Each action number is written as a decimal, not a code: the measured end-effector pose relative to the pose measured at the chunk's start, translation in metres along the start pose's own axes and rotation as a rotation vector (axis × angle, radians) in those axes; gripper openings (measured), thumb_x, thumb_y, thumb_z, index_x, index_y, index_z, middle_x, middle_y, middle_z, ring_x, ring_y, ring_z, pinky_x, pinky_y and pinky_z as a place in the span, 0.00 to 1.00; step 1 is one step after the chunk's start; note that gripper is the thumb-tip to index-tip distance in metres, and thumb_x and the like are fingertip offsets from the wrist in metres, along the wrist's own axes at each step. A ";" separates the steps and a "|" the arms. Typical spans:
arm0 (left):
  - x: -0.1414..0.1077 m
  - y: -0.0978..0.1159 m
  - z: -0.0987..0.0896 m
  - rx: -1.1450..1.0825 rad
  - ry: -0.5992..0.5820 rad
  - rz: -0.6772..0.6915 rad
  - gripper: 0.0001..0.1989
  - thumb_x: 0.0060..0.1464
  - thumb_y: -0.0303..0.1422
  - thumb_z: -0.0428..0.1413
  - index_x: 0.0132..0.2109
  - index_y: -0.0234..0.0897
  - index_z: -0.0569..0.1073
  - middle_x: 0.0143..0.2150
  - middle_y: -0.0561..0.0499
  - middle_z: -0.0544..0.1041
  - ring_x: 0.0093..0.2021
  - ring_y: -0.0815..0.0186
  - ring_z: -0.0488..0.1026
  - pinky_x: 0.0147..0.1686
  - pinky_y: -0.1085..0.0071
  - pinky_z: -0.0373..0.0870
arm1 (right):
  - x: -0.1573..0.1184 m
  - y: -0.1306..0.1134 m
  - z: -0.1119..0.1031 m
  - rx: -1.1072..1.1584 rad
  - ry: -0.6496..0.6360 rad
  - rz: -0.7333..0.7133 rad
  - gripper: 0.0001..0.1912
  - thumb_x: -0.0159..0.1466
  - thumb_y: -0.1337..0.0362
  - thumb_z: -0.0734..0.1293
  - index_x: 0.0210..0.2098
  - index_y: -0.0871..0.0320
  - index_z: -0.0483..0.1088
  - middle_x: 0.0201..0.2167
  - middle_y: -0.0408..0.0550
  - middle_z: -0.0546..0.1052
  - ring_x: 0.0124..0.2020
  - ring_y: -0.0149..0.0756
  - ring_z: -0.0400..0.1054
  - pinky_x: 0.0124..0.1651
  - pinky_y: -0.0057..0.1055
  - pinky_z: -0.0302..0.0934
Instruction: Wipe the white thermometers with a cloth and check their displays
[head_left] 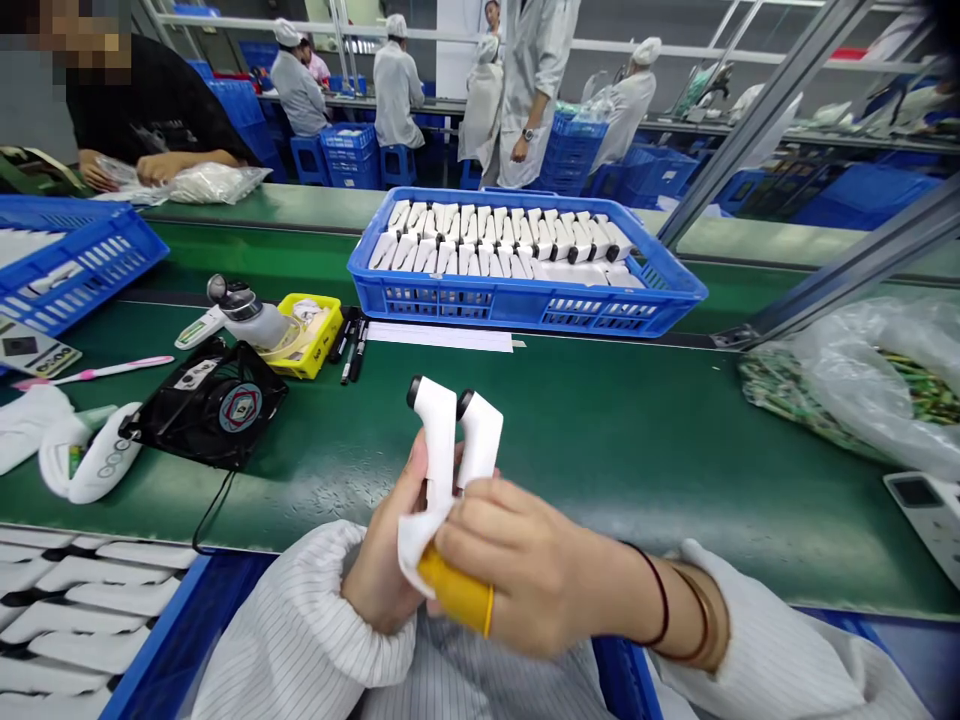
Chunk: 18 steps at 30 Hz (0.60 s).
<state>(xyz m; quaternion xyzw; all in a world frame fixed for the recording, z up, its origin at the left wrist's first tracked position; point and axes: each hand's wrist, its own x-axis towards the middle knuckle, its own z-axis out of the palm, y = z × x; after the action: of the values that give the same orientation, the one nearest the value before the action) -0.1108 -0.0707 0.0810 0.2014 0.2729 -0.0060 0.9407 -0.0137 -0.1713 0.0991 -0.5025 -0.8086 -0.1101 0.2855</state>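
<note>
Upright in front of me are two white angled handheld devices [437, 430] with black round tips, shaped like infrared thermometers. My left hand [394, 560] is closed around their lower part from the left. My right hand [517, 560] wears a yellow finger cot [457, 592] and pinches a thin white cloth [412, 545] against the devices' lower ends. The fingers and the cloth hide those ends.
A blue crate [525, 310] of white devices stands ahead. To the left lie a black fan [232, 405], a yellow basket [322, 345] and a white bottle [259, 322]. A plastic bag [862, 370] of circuit boards sits right. A co-worker's hands [157, 168] handle bags at far left.
</note>
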 end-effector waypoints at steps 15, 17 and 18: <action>-0.006 -0.003 0.007 -0.026 -0.007 0.146 0.22 0.64 0.43 0.50 0.60 0.37 0.68 0.40 0.48 0.76 0.36 0.67 0.74 0.37 0.75 0.72 | -0.007 0.000 -0.010 0.008 0.193 0.187 0.19 0.74 0.69 0.53 0.35 0.66 0.73 0.29 0.50 0.74 0.34 0.36 0.65 0.40 0.35 0.59; -0.006 -0.003 0.007 0.010 0.004 0.106 0.25 0.61 0.46 0.52 0.59 0.35 0.68 0.42 0.45 0.77 0.39 0.63 0.75 0.40 0.72 0.72 | -0.007 -0.001 -0.011 0.061 0.109 0.060 0.23 0.73 0.72 0.50 0.31 0.65 0.73 0.29 0.50 0.74 0.32 0.36 0.65 0.39 0.35 0.60; -0.006 -0.003 0.007 0.019 0.015 0.116 0.26 0.60 0.46 0.53 0.59 0.36 0.68 0.44 0.45 0.77 0.40 0.62 0.75 0.40 0.71 0.72 | -0.007 0.000 -0.011 0.075 0.080 0.027 0.25 0.73 0.73 0.49 0.29 0.64 0.73 0.28 0.50 0.73 0.31 0.35 0.65 0.38 0.35 0.60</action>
<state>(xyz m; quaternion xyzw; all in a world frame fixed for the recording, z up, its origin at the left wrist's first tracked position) -0.1131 -0.0768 0.0886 0.2259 0.2678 0.0473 0.9354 -0.0080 -0.1817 0.1041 -0.4974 -0.7933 -0.0959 0.3378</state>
